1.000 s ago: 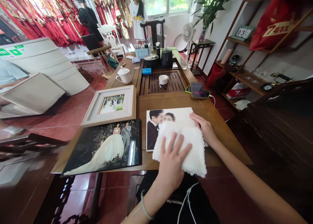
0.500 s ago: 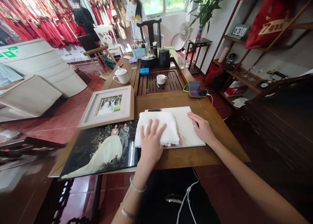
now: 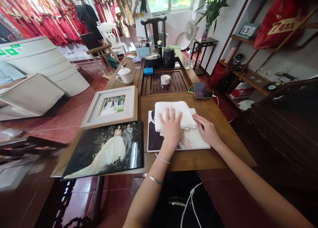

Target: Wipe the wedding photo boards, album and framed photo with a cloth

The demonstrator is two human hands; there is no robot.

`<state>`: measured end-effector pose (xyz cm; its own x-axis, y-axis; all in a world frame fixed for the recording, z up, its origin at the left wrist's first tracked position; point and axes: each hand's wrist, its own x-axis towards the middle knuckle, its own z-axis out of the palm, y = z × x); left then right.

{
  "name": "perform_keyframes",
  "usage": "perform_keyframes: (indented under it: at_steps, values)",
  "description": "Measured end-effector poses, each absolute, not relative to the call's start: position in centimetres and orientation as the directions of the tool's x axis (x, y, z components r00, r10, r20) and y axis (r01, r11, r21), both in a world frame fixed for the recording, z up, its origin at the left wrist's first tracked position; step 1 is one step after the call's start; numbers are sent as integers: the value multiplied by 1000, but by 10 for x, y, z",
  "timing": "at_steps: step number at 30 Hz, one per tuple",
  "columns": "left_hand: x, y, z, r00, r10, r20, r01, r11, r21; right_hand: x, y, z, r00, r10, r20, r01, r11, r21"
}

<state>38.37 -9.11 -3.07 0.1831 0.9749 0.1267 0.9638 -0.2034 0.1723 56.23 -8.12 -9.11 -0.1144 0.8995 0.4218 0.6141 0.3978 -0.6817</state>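
White cloth [image 3: 179, 110] lies folded over the upper part of the photo print [image 3: 194, 143], near the middle of the desk [image 3: 188, 160]. I see my left hand [image 3: 171, 128] open and flat on the cloth, fingers spread, palm down. My right hand [image 3: 208, 132] is open too, fingers laid on the print's right edge, just beside the cloth. To the left, a dark wedding photo [image 3: 104, 150] lies at the desk's near edge, close against the print; I cannot tell whether they touch. Behind it sits a framed picture [image 3: 111, 105]. A phone [image 3: 202, 90] lies beyond the cloth, and a cup [image 3: 165, 79] stands on the tea tray [image 3: 179, 84].
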Motion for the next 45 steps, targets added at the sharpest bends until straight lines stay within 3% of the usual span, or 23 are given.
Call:
perform_keyframes:
  at_steps: [8,16,33,39,45]
  values:
    - [369,-154,-31,372,917,145,894,-396,208,563,-82,-90,-124,903,412,622,394,-676]
    - [339,-217,-24,309,948,70,913,-317,258,562,-81,-92,-112,896,430,606,404,-685]
    - [344,-96,-17,155,987,52,971,-162,178,563,-81,-91,-123,897,426,605,407,-684]
    - [375,-90,-23,257,964,66,950,-264,164,563,-80,-92,-116,899,423,613,400,-681]
    - [399,-119,-35,325,935,141,921,-347,177,563,-85,-82,-220,889,402,581,450,-678]
